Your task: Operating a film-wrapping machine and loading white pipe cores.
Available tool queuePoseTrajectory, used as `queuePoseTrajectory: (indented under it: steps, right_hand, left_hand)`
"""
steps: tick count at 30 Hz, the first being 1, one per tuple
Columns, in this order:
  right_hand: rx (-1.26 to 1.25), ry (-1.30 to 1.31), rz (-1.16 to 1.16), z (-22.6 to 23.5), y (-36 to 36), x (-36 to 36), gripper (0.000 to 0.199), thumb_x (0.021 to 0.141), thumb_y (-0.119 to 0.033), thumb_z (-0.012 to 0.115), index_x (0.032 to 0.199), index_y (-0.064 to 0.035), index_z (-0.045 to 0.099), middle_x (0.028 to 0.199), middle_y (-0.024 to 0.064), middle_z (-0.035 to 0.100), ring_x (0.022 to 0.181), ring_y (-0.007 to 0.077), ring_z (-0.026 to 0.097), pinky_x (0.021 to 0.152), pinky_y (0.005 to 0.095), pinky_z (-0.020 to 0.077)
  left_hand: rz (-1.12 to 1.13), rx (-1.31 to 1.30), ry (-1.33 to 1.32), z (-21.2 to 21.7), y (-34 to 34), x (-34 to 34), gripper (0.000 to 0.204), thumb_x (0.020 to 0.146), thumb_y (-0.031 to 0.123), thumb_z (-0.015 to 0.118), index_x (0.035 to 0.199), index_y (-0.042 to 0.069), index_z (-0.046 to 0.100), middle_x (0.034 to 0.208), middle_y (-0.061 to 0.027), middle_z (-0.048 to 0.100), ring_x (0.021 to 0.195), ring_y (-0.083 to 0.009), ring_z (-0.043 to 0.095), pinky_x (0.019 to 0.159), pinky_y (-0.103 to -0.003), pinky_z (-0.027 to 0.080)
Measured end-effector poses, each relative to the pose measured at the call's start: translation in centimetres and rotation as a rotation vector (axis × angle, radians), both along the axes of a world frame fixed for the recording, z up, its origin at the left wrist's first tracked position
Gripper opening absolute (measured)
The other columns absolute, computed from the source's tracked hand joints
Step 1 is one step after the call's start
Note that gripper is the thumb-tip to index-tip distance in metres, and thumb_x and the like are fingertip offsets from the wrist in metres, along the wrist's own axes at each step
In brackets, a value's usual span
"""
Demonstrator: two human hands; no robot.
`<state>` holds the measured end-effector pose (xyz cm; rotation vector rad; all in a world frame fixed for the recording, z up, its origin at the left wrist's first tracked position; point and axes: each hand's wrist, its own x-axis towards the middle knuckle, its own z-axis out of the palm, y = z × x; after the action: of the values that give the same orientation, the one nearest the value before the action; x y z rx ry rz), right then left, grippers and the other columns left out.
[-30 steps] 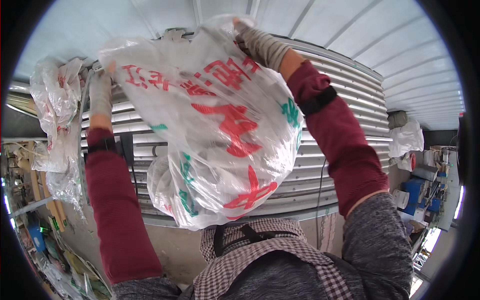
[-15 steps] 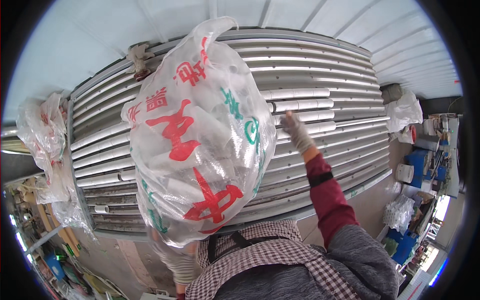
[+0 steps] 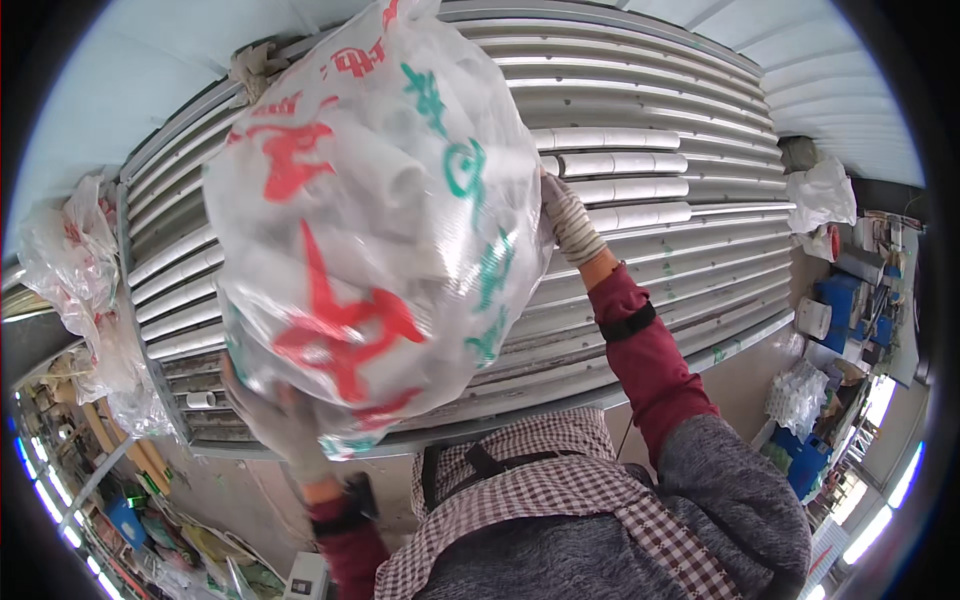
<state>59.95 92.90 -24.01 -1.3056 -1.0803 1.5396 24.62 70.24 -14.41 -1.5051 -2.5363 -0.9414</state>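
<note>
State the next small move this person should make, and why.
Perhaps slide the left hand farther under the plastic bag: white tubes bulk it out, its lower end overlaps the near edge of the ridged metal rack in view, and the right hand sits at its right side.

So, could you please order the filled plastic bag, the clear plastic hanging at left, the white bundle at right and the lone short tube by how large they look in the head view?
1. Filled plastic bag, by far
2. Clear hanging plastic
3. White bundle
4. Lone short tube
</note>
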Motion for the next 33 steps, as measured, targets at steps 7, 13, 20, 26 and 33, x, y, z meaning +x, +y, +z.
queuePoseTrajectory:
  steps: [7, 13, 20, 26, 33]
  right_hand:
    - [0.992, -0.596, 0.283, 4.9, 10.4, -16.2, 0.027, 0.075, -0.001, 0.059, 0.102, -0.0068, 0.057, 0.084, 0.0141, 0.056, 0.076, 0.0337, 0.057, 0.062, 0.0388, 0.0482]
    - [0.972, -1.165, 0.522, 2.5, 23.3, -33.2, 0.02, 0.077, -0.013, 0.056, 0.096, -0.0071, 0.06, 0.094, 0.0103, 0.066, 0.089, 0.0262, 0.062, 0.075, 0.0373, 0.0495]
    - [0.327, 0.425, 0.418, -2.0, 25.8, -37.0, 0.028, 0.098, -0.022, 0.042, 0.109, -0.0007, 0.057, 0.092, 0.0041, 0.06, 0.082, 0.0124, 0.056, 0.072, 0.0229, 0.0479]
    - [0.493, -0.277, -0.409, 0.9, 2.4, -25.7, 0.018, 0.088, -0.018, 0.058, 0.097, -0.0046, 0.066, 0.091, 0.0001, 0.06, 0.08, 0.0071, 0.054, 0.07, 0.022, 0.0448]
    - [0.848, -0.688, -0.262, 4.2, -3.6, -34.2, 0.012, 0.082, -0.01, 0.063, 0.092, -0.0065, 0.067, 0.088, 0.0057, 0.065, 0.078, 0.0156, 0.06, 0.072, 0.0263, 0.047]
  left_hand:
    - [0.283, -0.189, -1.186, -11.6, 18.0, -23.9, 0.043, 0.093, 0.024, 0.041, 0.132, 0.005, 0.043, 0.126, -0.0104, 0.052, 0.113, -0.0245, 0.051, 0.094, -0.033, 0.042]
    - [0.269, -0.495, -1.238, -14.0, 20.5, -31.7, 0.055, 0.091, 0.043, 0.045, 0.131, 0.006, 0.044, 0.122, -0.0071, 0.055, 0.108, -0.0202, 0.053, 0.092, -0.032, 0.043]
    - [-0.318, -0.552, -1.295, -11.8, 12.1, -39.9, 0.07, 0.083, 0.059, 0.054, 0.131, 0.009, 0.045, 0.12, -0.0016, 0.056, 0.105, -0.0159, 0.054, 0.09, -0.031, 0.043]
    - [-0.185, -0.39, -1.561, -10.2, 0.1, -32.9, 0.075, 0.085, 0.064, 0.046, 0.137, 0.01, 0.038, 0.128, -0.0042, 0.051, 0.111, -0.017, 0.051, 0.096, -0.034, 0.042]
    - [-0.249, -0.536, -1.73, -11.5, 1.2, -44.9, 0.086, 0.077, 0.069, 0.054, 0.139, 0.011, 0.036, 0.13, -0.0057, 0.05, 0.114, -0.0205, 0.05, 0.097, -0.036, 0.042]
